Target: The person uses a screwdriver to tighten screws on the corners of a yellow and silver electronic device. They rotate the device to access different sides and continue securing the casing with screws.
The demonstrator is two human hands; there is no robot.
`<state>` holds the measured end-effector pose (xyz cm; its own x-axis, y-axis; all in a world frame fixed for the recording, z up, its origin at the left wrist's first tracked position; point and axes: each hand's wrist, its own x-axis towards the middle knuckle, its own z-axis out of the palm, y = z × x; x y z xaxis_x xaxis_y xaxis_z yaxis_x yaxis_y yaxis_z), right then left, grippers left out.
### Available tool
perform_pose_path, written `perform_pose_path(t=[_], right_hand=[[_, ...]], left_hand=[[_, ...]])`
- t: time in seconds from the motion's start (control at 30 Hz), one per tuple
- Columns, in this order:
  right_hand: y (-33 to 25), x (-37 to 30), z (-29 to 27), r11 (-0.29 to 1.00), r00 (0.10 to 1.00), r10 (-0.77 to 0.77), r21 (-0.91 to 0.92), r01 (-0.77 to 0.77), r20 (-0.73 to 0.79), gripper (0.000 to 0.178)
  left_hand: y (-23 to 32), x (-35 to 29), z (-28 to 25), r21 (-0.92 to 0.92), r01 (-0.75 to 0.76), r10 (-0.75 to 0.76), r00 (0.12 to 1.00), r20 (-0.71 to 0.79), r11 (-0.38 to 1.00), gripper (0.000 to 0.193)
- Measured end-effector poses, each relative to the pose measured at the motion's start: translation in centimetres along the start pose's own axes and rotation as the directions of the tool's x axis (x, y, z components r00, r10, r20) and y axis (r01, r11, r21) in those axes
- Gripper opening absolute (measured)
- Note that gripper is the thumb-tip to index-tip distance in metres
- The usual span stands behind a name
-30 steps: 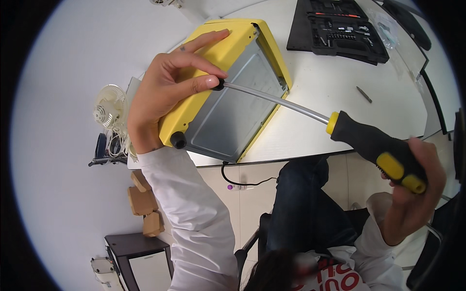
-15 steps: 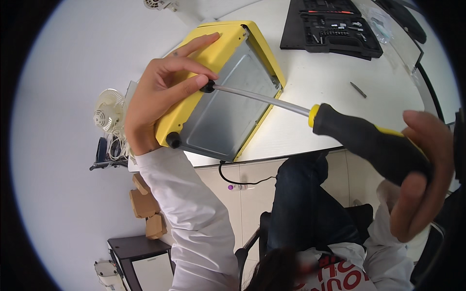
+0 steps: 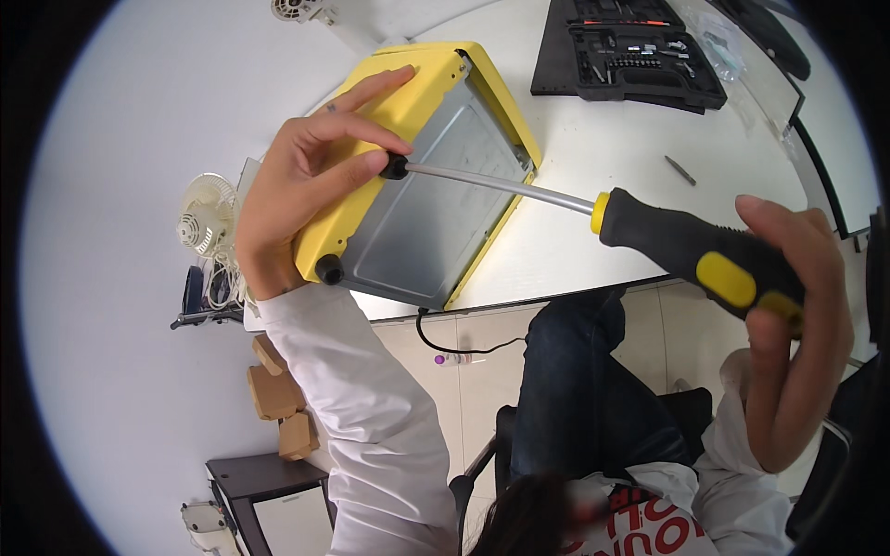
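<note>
A yellow metal casing point(image 3: 375, 102) with a grey base plate point(image 3: 431, 213) stands tilted on the table, its base turned toward me. My left hand point(image 3: 320, 162) pinches a black rubber foot point(image 3: 395, 167) at the edge of the base, its other fingers lying along the yellow side. The tip of a long screwdriver point(image 3: 649, 233), with a black and yellow handle, sits in that foot. My right hand point(image 3: 802, 315) grips the handle's end between thumb and fingers. A second black foot point(image 3: 329, 269) is fixed at the lower corner.
An opened black tool case point(image 3: 640, 69) with bits and sockets lies at the far right of the white table point(image 3: 593, 250). Nearer is a small dark bit point(image 3: 680, 170). A black cable point(image 3: 464, 349) hangs below the casing. At left stands a white fan point(image 3: 206, 218).
The screwdriver handle has turned about its shaft, bringing a yellow patch into view. My right hand's fingers have shifted round the handle. My left hand stays at the foot.
</note>
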<state>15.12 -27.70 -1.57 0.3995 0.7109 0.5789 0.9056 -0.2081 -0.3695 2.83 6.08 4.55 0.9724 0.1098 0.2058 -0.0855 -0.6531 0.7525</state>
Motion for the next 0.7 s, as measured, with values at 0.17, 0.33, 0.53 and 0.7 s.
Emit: perform_pose_path(t=[0.17, 0.33, 0.53, 0.7], right_hand=[[0.7, -0.4, 0.7, 0.991, 0.995, 0.064, 0.125, -0.054, -0.077, 0.042], [1.5, -1.6, 0.1, 0.983, 0.995, -0.095, 0.151, 0.100, -0.042, 0.075], [1.3, -1.0, -0.2, 0.996, 1.000, 0.008, 0.093, -0.006, -0.023, 0.047], [2.1, -0.4, 0.9, 0.985, 0.991, -0.110, 0.122, 0.120, -0.082, 0.050]], left_hand=[[0.6, 0.1, 0.0, 0.092, 0.032, -0.035, 0.999, 0.032, 0.995, 0.033], [0.3, 0.2, 0.2, 0.101, 0.019, -0.022, 0.999, 0.032, 0.995, 0.032], [0.0, -0.1, -0.3, 0.075, -0.029, 0.023, 0.997, 0.077, 0.997, 0.030], [0.1, -0.1, -0.3, 0.072, -0.009, 0.004, 0.997, 0.074, 0.997, 0.029]])
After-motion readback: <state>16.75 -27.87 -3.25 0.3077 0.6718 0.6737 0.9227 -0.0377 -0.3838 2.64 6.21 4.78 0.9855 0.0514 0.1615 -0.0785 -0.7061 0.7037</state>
